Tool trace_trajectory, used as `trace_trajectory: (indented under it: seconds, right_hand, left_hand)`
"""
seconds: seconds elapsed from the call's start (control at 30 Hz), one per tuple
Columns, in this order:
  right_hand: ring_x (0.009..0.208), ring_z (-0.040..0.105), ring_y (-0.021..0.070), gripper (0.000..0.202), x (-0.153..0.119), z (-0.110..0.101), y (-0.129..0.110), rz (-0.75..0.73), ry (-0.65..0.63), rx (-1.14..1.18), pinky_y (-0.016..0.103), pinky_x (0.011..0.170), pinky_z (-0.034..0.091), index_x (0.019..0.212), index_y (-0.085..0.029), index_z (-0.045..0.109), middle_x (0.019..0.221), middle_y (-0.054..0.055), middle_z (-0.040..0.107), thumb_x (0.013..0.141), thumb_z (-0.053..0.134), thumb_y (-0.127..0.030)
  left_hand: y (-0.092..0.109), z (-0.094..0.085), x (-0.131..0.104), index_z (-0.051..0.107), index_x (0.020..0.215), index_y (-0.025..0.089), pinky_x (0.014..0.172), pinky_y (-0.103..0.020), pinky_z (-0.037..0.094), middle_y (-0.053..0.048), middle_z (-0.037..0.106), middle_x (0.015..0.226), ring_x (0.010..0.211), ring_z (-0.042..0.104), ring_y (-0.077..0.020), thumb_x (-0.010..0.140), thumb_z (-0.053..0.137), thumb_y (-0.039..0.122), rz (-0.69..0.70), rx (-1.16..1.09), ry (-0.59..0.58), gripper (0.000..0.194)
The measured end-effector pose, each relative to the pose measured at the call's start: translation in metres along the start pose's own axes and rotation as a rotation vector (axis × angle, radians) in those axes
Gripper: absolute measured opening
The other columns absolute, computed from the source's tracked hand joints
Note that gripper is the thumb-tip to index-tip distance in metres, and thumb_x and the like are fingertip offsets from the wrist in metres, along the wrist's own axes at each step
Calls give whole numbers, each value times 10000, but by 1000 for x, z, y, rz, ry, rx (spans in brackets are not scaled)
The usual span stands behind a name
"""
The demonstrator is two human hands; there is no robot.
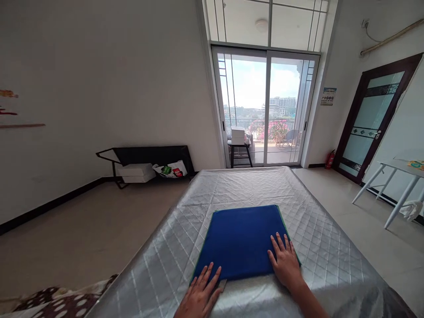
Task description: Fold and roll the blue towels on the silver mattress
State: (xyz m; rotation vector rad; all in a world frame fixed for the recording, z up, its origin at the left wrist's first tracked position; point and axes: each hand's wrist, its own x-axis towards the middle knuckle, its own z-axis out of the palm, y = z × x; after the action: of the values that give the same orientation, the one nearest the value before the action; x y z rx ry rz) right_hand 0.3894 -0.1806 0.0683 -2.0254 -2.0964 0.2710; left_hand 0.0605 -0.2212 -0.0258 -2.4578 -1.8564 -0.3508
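A blue cloth with green edging (244,240) lies flat, folded into a near-square, on a table with a silver quilted cover (159,265). On its near left corner rests my left hand (200,293), fingers stretched out and spread. A small pale tag pokes out beside that thumb. My right hand (285,260) lies flat on the cloth's right side toward the near corner, its fingers apart. Neither hand grips anything.
Brown dotted fabric (62,302) is at the lower left. By the left wall, a black frame (152,154) stands near white boxes (135,172) and a printed bag (172,169). A white table (397,165) stands right; a stool (241,152) is by the glass doors.
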Motion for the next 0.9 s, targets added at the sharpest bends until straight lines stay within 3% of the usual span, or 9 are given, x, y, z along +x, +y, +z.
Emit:
trace_trajectory:
  seconds: [0.1, 0.2, 0.33, 0.47, 0.67, 0.77, 0.9]
  right_hand:
    - [1486, 254, 273, 509, -10, -3, 10, -105, 25, 13, 440, 1212, 208, 1444, -278, 515, 1581, 3, 378, 979, 364, -422]
    - [1385, 428, 240, 407, -22, -2, 26, -244, 30, 34, 369, 1175, 300, 1280, -308, 662, 1455, 25, 542, 929, 457, -323]
    - [1206, 578, 226, 474, -29, -2, 49, -393, 35, 37, 344, 1071, 427, 1275, -306, 651, 1274, 56, 654, 823, 574, -186]
    - [1104, 629, 212, 415, -24, 0, 63, -617, 171, -10, 338, 972, 502, 1270, -264, 624, 1185, 68, 685, 864, 615, -183]
    - [913, 667, 159, 273, -13, 8, 66, -794, 411, -161, 270, 800, 529, 1152, -234, 654, 1002, 34, 725, 911, 592, -122]
    - [848, 660, 153, 280, -13, 4, 59, -820, 444, -230, 268, 745, 517, 1147, -216, 642, 968, 22, 722, 906, 592, -81]
    - [788, 653, 164, 343, -14, -4, 50, -744, 414, -255, 278, 696, 507, 1146, -211, 625, 936, 14, 716, 853, 629, -33]
  left_hand:
    - [-7, -8, -1, 494, 1393, 461, 1036, -486, 517, 6, 533, 1475, 1321, 537, -274, 962, 421, 505, 53, -24, 70, 440]
    - [-13, -19, 4, 627, 1275, 463, 971, -419, 575, -8, 668, 1327, 1187, 645, -260, 917, 505, 562, 90, -53, 93, 390]
    - [-13, -37, 16, 709, 1154, 407, 921, -351, 596, -8, 731, 1186, 1071, 699, -229, 899, 589, 452, 126, -88, 114, 285]
    - [-12, -51, 24, 719, 1096, 343, 865, -287, 601, 0, 750, 1093, 982, 723, -194, 899, 602, 289, 262, -92, 198, 235]
    - [-22, -43, 27, 715, 1083, 308, 806, -275, 615, 5, 773, 989, 890, 741, -190, 891, 566, 181, 416, -7, 309, 274]
    - [-24, -36, 29, 713, 1096, 322, 831, -281, 606, 5, 771, 1026, 916, 737, -193, 825, 571, 102, 388, -26, 270, 377]
    - [-17, -37, 31, 722, 1091, 341, 883, -324, 594, 1, 765, 1058, 986, 722, -224, 721, 628, 72, 266, -51, 181, 467]
